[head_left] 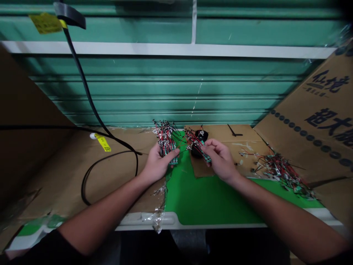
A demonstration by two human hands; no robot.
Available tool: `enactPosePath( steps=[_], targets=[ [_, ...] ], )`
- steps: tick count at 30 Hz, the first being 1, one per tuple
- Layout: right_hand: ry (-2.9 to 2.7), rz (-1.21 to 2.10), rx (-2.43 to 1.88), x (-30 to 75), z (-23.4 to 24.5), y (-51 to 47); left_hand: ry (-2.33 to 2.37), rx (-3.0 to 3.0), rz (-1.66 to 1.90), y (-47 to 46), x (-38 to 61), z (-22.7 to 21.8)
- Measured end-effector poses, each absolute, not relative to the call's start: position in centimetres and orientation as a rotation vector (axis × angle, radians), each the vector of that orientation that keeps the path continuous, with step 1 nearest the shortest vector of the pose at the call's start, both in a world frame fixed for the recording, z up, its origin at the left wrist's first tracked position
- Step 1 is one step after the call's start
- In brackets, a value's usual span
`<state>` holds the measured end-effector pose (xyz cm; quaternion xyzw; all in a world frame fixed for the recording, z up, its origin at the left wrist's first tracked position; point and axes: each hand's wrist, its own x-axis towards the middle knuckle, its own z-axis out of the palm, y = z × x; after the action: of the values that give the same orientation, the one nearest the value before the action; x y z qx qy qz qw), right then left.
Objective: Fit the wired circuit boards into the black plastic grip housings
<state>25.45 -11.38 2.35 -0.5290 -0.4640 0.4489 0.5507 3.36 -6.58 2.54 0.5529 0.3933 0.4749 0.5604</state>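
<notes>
Left hand (156, 164) gripping wired boards (167, 147), right hand (220, 159) pinching another (206, 156) (red leads (196, 139))

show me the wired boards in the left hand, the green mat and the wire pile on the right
wired boards (166, 142): head view, on the middle of the bundle
green mat (212, 200): head view, on its bare surface in front of the hands
wire pile (281, 170): head view, on the middle of the heap

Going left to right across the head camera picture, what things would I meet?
Black cable → left hand → right hand → wire pile
</notes>
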Motion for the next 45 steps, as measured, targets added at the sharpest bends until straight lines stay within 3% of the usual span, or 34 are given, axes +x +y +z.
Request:
enactPosePath(
  steps=[4, 10, 22, 32, 45],
  targets=[
    [-1.209, 1.268, -1.24, 25.4, 2.6, -11.5, 0.946, 1.291, 1.14, -6.6, 3.3, 2.5],
    [-1.02, 1.099, -1.194, 25.6, 2.4, -11.0, 0.956, 1.352, 1.124, -6.3, 2.9, 2.4],
    [-1.245, 1.304, -1.223, 25.3, 2.3, -11.5, 0.99, 1.048, 1.115, -5.7, 3.1, 1.8],
    [-1.155, 1.111, -1.313, 25.5, 2.0, -11.3, 1.022, 1.112, 1.223, -5.8, 3.0, 2.6],
    [-1.111, 1.134, -1.32, 25.5, 2.2, -11.4, 1.063, 0.989, 1.258, -5.6, 3.1, 3.0]
  ],
)
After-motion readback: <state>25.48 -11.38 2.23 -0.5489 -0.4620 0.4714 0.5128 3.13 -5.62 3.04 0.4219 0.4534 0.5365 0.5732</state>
